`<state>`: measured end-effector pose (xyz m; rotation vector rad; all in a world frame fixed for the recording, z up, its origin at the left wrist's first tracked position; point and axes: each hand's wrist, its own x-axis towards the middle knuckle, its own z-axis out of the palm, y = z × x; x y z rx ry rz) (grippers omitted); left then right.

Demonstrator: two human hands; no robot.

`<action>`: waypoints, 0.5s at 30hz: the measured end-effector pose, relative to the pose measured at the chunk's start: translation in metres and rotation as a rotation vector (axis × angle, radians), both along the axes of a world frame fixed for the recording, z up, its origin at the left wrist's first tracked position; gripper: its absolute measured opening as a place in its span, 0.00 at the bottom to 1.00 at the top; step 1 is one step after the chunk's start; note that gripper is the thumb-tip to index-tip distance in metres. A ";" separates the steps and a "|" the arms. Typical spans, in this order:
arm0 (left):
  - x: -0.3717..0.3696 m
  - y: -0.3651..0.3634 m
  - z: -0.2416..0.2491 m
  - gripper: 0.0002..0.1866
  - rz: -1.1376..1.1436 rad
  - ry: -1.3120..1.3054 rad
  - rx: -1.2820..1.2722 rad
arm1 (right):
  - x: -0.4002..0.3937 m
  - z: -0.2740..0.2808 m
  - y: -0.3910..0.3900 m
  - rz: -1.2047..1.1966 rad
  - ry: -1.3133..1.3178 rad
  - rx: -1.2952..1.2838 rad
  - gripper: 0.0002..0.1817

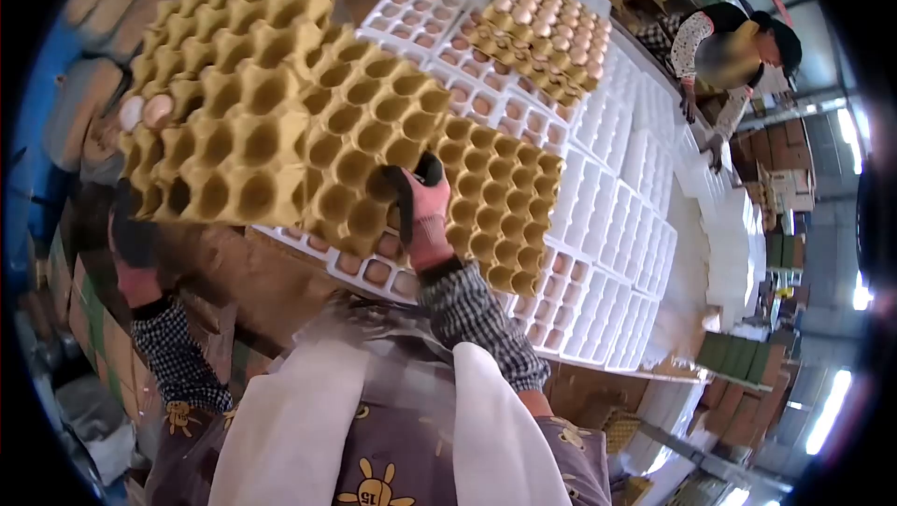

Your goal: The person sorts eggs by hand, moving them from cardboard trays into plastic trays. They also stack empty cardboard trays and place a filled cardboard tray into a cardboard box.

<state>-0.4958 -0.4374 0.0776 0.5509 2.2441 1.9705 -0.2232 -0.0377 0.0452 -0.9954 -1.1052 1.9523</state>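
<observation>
My left hand [134, 237], in a dark glove with a pink cuff, holds the lower left corner of a yellow-brown pulp egg tray [217, 143]; its fingers are partly hidden behind the tray. Two eggs [158, 111] sit at that tray's left side, and its other visible cups hold none. My right hand [420, 202], in a pink and black glove, is closed on the edge of a second pulp tray [348, 123] adjoining the first. To the right of this hand, another pulp tray [505, 196] with bare cups lies over white plastic trays.
White plastic trays with eggs [416, 15] and closed white trays [607, 226] cover the table. Pulp trays full of eggs [542, 25] are stacked toward the back. A co-worker [719, 48] leans over the far side. Stacked cartons [747, 366] stand at right.
</observation>
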 end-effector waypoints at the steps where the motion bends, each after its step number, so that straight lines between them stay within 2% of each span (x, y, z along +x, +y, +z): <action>1: 0.005 0.005 0.009 0.25 -0.019 -0.039 0.062 | 0.019 0.010 -0.004 -0.090 0.019 0.040 0.23; 2: 0.000 0.009 0.011 0.25 -0.168 -0.313 0.491 | 0.042 0.011 -0.007 -0.156 -0.012 0.069 0.23; 3: -0.008 0.011 0.013 0.25 -0.193 -0.323 0.485 | 0.068 0.012 -0.012 -0.220 -0.044 0.095 0.23; 5: -0.023 0.017 0.016 0.25 -0.105 -0.156 0.282 | 0.117 0.014 -0.027 -0.341 -0.112 0.014 0.33; 6: -0.022 0.031 0.020 0.30 -0.322 0.082 0.131 | 0.133 0.020 -0.037 -0.427 -0.076 -0.033 0.33; 7: -0.022 0.047 0.021 0.30 -0.348 0.078 0.131 | 0.145 0.026 -0.045 -0.517 -0.041 -0.081 0.33; 9: -0.028 0.082 0.015 0.26 -0.214 0.439 -0.486 | 0.161 0.001 -0.050 -0.562 -0.119 -0.139 0.32; 10: -0.066 0.082 -0.022 0.30 -0.345 0.529 -0.462 | 0.165 -0.012 -0.052 -0.541 -0.070 -0.314 0.27; 11: -0.038 0.130 -0.010 0.31 -0.345 0.780 -0.433 | 0.167 -0.018 -0.054 -0.513 -0.014 -0.486 0.23; 13: -0.017 0.190 -0.012 0.29 -0.667 0.761 -0.256 | 0.167 -0.013 -0.059 -0.511 -0.032 -0.479 0.19; 15: 0.056 0.226 -0.003 0.24 -0.589 0.212 -0.035 | 0.177 -0.023 -0.065 -0.353 0.047 -0.383 0.17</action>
